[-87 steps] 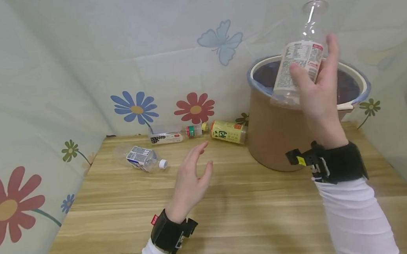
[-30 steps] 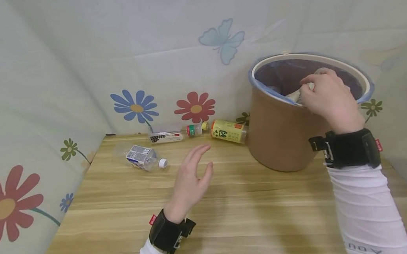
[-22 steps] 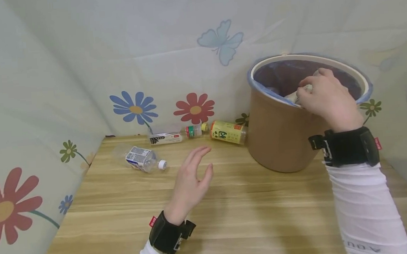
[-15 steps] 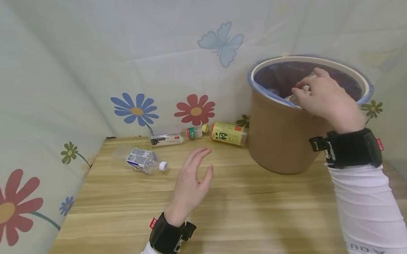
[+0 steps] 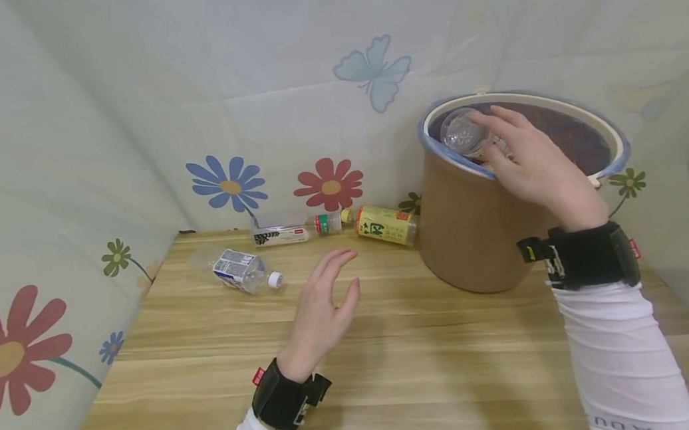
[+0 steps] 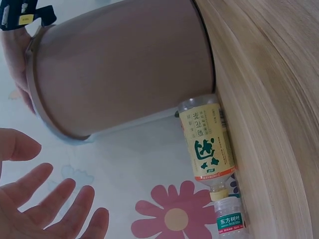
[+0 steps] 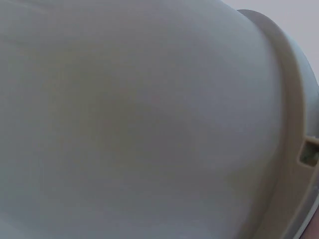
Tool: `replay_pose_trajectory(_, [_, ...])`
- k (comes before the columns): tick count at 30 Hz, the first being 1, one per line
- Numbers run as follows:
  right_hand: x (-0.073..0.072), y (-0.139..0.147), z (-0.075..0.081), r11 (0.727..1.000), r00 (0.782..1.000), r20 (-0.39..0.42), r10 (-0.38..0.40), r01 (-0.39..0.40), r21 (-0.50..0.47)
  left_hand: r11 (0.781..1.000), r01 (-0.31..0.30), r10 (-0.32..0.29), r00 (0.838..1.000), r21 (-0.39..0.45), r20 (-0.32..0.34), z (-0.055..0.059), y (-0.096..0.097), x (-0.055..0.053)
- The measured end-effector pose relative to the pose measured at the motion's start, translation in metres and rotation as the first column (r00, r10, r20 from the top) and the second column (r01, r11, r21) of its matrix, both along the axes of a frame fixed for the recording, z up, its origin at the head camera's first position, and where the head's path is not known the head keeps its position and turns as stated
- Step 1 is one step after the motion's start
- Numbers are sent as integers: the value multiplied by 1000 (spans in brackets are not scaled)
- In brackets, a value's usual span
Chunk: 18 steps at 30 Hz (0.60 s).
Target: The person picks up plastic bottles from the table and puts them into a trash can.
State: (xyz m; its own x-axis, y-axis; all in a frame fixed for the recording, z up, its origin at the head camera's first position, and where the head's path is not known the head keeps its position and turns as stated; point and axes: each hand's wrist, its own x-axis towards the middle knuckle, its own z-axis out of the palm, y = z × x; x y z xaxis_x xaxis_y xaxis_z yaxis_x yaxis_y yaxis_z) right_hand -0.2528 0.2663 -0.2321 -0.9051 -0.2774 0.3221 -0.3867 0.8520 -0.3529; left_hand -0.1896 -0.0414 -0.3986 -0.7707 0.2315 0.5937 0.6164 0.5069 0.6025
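The right hand reaches over the near rim of a brown cylindrical bin lined with blue plastic, fingers and thumb apart at a clear plastic bottle tilted in the bin's mouth; whether it grips the bottle, I cannot tell. The left hand, loosely spread and holding nothing, hovers above the wood-grain table. A clear yellow-labelled plastic bottle lies just beside the bin, and a clear white-capped plastic bottle lies farther left.

Bottles left of the bin
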Motion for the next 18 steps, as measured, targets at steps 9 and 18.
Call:
replay_pose_trajectory(9, [-2,-3,4,989,976,169,-134,121,85,1000,-3,3,1000,-8,-11,0,0,0])
replay_pose_trajectory(18, [2,-10,0,988,994,-55,-96,89,-130,1000,-5,5,1000,-11,-7,0,-2,-1])
